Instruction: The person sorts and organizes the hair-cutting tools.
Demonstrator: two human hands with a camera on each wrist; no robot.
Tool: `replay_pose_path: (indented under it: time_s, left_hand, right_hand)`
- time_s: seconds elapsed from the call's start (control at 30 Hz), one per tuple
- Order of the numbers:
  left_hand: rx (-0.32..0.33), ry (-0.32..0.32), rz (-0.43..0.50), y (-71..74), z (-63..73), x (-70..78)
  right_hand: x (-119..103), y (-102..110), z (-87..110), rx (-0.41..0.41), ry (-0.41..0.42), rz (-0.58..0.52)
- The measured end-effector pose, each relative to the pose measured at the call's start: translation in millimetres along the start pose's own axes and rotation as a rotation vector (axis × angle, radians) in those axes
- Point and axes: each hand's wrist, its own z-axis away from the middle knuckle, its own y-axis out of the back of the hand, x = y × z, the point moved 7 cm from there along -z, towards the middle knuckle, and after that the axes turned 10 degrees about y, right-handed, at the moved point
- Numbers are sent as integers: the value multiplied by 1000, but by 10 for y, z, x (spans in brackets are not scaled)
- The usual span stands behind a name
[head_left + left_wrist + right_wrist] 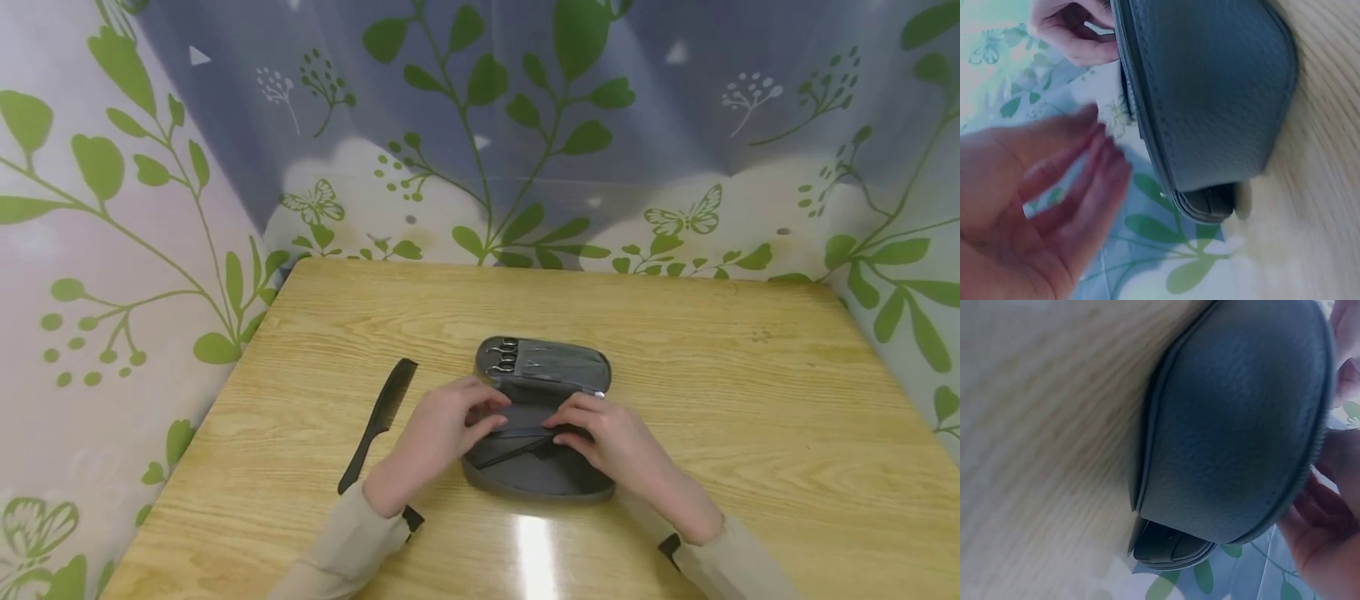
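Observation:
A dark grey zip case (540, 492) lies open on the table, its lid (600, 362) folded back. Metal scissors (506, 354) sit in the lid's see-through pocket. Inside the base lies a slim black comb-like piece (513, 454), below a grey inner flap (525, 417). My left hand (450, 421) hovers at the case's left side, thumb and fingers loosely bent with nothing between them in the left wrist view. Over the right half, my right hand (611, 433) has its fingertips at the flap's edge; I cannot tell whether they pinch it.
A black handled comb (378, 421) lies left of the case, close to my left forearm. The wooden table (750, 400) meets leaf-patterned curtains (525, 167) at its back and sides. Black straps circle both wrists.

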Motion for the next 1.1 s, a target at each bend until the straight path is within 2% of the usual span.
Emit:
replay_pose_path:
  time_s: [0.1,0.17,0.23,0.33,0.63,1.1]
  left_hand:
    - [69,87,-65,47,8,-114]
    - [91,133,-110,51,21,-180]
    - [90,160,-144,29,35,-233]
    - [61,184,-143,-26,43,-293]
    - [18,187,-103,-76,46,-311]
    - [4,187,-100,-53,44,-311]
  right_hand:
    - [63,-41,-21,-29,-35,56]
    - [108,-78,-32,-49,-64,73]
    - [147,-114,-42,-67,-90,84]
    - [189,-154,-58,-80,-122,94]
    - [256,-246,-109,-132,-139,95]
    - [266,-278,-166,-208,-83,101]
